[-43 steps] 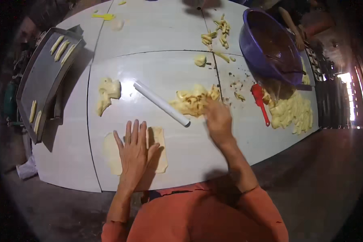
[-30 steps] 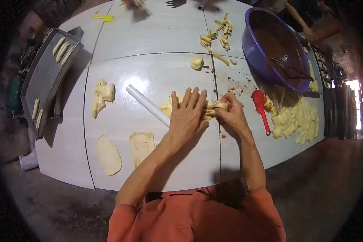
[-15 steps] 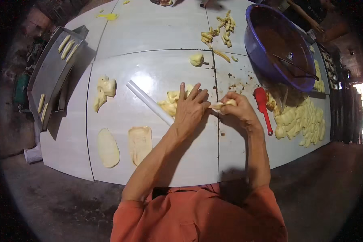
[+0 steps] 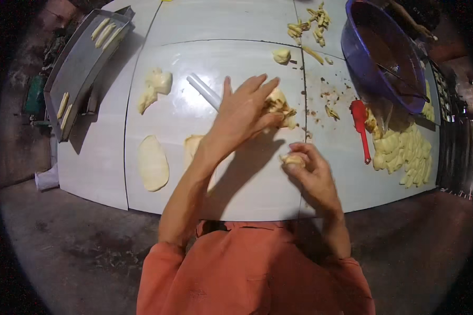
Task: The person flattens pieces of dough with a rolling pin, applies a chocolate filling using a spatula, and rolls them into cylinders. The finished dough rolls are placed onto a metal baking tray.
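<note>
One small dough piece (image 4: 293,160) sits pinched in the right hand (image 4: 315,172), partly covered by its curled fingers. With the left hand (image 4: 245,111) as dial centre, that is about half past four. Toward eight, the left forearm (image 4: 186,194) hides most of a squarish dough sheet (image 4: 192,144), while an oval sheet (image 4: 154,164) lies whole past it on the worktop (image 4: 226,60). The left hand's fingers spread wide over the streaked dough (image 4: 283,105), which peeps out at three; what's under the palm I can't see. At ten the white rod (image 4: 202,90) loses its near end behind that hand. Farther, at two, the purple basin (image 4: 357,60) is cut off.
</note>
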Motion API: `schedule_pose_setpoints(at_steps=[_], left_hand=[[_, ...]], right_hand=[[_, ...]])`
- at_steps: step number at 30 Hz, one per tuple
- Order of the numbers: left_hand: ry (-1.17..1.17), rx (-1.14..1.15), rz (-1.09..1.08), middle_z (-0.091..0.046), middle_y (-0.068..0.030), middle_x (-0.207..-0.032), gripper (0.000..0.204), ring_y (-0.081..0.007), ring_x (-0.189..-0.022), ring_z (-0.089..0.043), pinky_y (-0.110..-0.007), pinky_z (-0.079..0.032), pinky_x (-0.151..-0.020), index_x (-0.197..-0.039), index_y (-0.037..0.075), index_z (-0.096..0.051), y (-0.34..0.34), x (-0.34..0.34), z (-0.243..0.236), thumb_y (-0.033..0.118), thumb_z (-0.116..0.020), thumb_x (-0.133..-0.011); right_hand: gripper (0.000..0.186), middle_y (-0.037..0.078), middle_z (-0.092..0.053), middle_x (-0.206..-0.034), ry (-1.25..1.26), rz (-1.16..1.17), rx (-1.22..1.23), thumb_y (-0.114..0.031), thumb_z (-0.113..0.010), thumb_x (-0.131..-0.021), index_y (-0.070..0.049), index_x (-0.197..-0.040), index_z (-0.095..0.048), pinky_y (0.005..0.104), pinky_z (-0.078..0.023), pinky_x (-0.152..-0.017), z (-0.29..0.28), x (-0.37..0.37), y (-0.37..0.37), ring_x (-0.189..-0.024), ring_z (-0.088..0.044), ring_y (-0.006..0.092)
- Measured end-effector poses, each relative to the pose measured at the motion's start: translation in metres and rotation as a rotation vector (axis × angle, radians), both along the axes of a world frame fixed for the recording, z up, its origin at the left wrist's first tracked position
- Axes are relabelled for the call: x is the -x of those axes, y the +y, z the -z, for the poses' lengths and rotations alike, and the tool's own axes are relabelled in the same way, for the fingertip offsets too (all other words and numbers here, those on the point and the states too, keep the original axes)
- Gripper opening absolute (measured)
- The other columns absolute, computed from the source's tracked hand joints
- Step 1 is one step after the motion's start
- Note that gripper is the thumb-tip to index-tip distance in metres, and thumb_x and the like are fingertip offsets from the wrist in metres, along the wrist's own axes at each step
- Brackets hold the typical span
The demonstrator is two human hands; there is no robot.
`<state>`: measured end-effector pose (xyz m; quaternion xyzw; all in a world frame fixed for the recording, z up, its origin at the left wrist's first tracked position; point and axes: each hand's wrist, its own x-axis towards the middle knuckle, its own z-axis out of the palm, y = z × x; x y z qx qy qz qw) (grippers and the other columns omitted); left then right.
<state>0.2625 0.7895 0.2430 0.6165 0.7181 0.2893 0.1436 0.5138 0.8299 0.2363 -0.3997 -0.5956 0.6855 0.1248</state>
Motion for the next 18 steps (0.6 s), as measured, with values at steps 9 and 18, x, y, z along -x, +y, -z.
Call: schedule_pose_setpoints(at_steps=[9, 18], left_hand=[[-0.086, 0.031, -0.123, -0.062, -0.0167, -0.14, 0.049, -0.0356, -0.13, -0.059, -0.064, -0.031, -0.117, -0.138, 0.01, -0.062, -0.145, -0.015, 0.027, 0.028, -0.073, -0.094], [-0.09, -0.063, -0.029, -0.067, -0.0089, -0.121, 0.032, -0.0253, -0.114, -0.065, -0.054, -0.04, -0.109, -0.118, 0.009, -0.068, -0.172, -0.072, 0.029, 0.015, -0.073, -0.087]], right_hand=[[0.036, 0.012, -0.065, -0.119, -0.199, -0.345, -0.696, -0.019, -0.074, -0.095, -0.005, -0.127, -0.065, 0.0378, -0.057, -0.085, 0.031, 0.042, -0.06, -0.101, -0.069, 0.029], [0.034, 0.014, -0.069, -0.117, -0.14, -0.208, -0.444, -0.003, -0.071, -0.094, 0.002, -0.126, -0.065, 0.0331, -0.057, -0.087, 0.029, 0.032, -0.06, -0.104, -0.069, 0.0193]])
